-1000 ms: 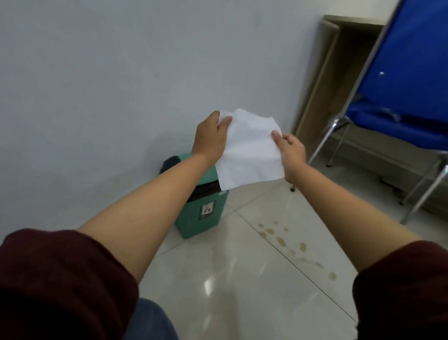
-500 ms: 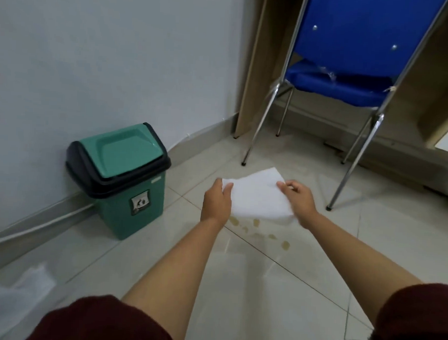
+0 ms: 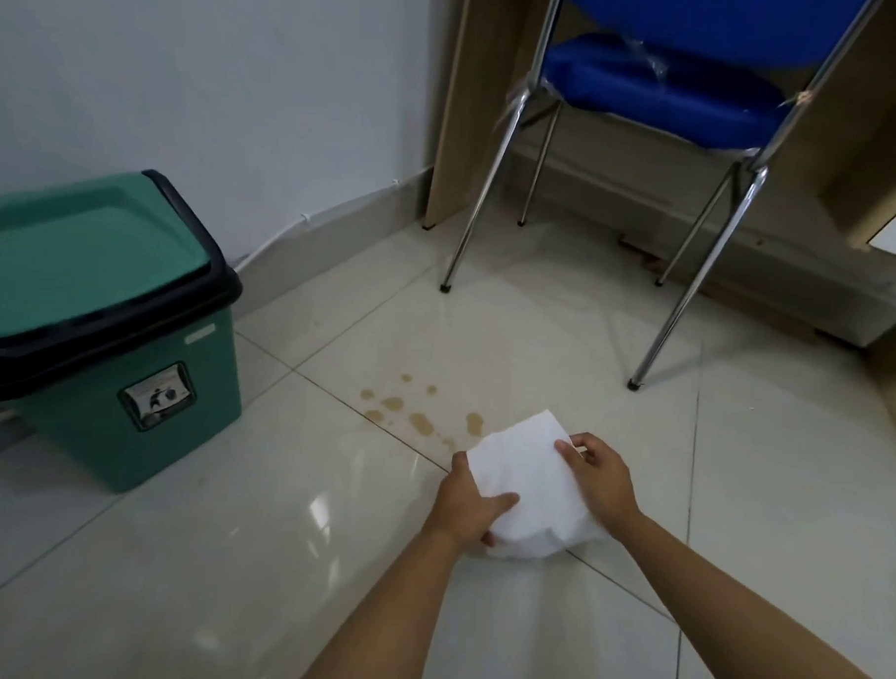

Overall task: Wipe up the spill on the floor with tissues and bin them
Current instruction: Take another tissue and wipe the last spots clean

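Tissue point(image 3: 526, 489) is sitting bunched between our fingers: we are pinching its near left edge with our left hand point(image 3: 467, 504) and its right edge with our right hand point(image 3: 596, 479), just above the floor point(image 3: 272, 562). We are judging the wiping as only starting, since the brown spill point(image 3: 417, 410) is lying unwiped just beyond. Next, we are needing to press down and sweep forward across the drops; the green bin point(image 3: 102, 324) is waiting at left.

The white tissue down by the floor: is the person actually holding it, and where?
Yes. Both hands hold the tissue: the left hand grips its near left edge, and the right hand pinches its right edge.
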